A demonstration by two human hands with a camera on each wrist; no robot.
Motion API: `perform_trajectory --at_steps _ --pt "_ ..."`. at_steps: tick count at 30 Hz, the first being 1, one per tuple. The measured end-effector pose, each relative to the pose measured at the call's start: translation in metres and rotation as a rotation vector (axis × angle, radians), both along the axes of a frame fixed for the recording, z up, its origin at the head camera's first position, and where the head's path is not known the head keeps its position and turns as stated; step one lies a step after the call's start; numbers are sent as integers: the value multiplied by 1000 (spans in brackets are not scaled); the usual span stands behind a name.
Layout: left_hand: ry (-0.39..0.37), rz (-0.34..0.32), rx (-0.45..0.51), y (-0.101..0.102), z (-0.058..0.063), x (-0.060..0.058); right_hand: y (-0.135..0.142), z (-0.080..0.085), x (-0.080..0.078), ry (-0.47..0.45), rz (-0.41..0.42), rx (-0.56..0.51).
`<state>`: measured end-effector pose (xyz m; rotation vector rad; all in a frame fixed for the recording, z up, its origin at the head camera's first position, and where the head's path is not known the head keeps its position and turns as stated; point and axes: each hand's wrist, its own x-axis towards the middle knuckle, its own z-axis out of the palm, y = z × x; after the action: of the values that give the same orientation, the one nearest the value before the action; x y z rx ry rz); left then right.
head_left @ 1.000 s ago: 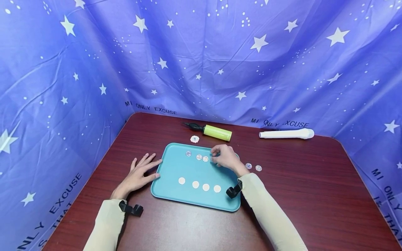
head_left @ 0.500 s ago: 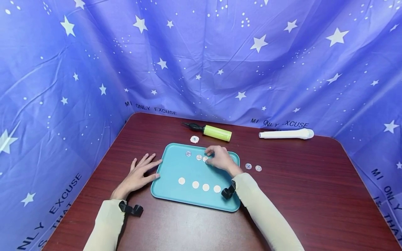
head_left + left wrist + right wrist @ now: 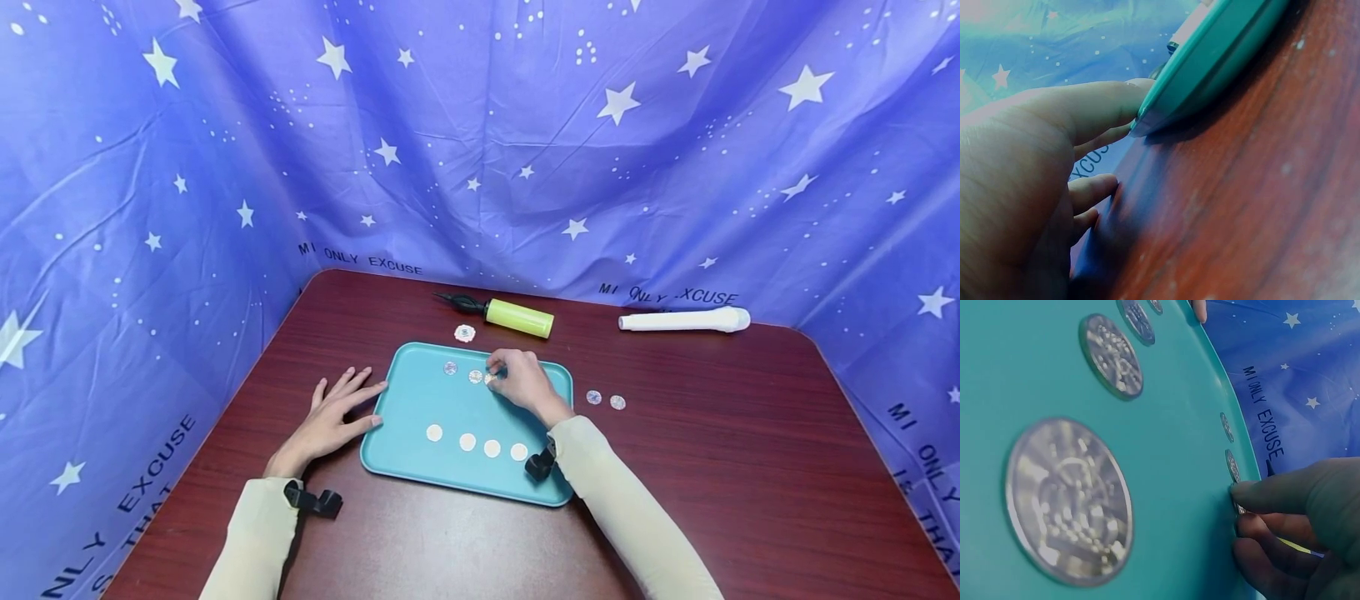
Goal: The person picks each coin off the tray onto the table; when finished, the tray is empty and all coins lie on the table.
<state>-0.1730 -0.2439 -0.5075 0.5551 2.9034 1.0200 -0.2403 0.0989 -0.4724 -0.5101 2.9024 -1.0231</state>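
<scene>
A turquoise tray [image 3: 408, 404] lies on the table, bearing two rows of shiny round coins. My right hand [image 3: 528, 383] is over its back edge, thumb and forefinger pinching the rightmost coin [image 3: 1240, 509] of the back row; those fingers partly cover it. Left of that are two more back-row coins, the middle one [image 3: 476, 377] and the far-left one [image 3: 450, 367]. The front row holds several coins, the largest in the right wrist view being a silvery embossed coin [image 3: 1069, 503]. With fingers spread, my left hand [image 3: 326, 425] rests at the tray's left edge, forefinger and thumb touching the rim.
Two coins [image 3: 594, 397] lie on the table right of the tray. Behind the tray are a white scalloped disc [image 3: 465, 333] and a yellow-green hand pump [image 3: 520, 318] with a black nozzle. A white wand-like tube [image 3: 684, 320] lies at the back right.
My right hand has moved left along the tray's back edge, from beside the rightmost back-row coin onto it, and its fingers have closed there. The left hand has stayed still.
</scene>
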Motion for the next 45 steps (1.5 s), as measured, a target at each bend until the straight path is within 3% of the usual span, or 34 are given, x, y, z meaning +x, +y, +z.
perform_trajectory --at_steps 8,17,25,31,45 --pt "-2 2 0 0 -1 0 -5 0 3 38 -35 89" --pt "-2 1 4 0 0 0 -9 5 7 79 -13 206" --pt "6 2 2 0 1 0 -7 6 4 -29 -38 102" --pt "9 1 -8 0 2 1 -6 6 3 -61 -49 82" --pt "8 4 1 -1 -1 1 -2 4 3 -3 -20 53"
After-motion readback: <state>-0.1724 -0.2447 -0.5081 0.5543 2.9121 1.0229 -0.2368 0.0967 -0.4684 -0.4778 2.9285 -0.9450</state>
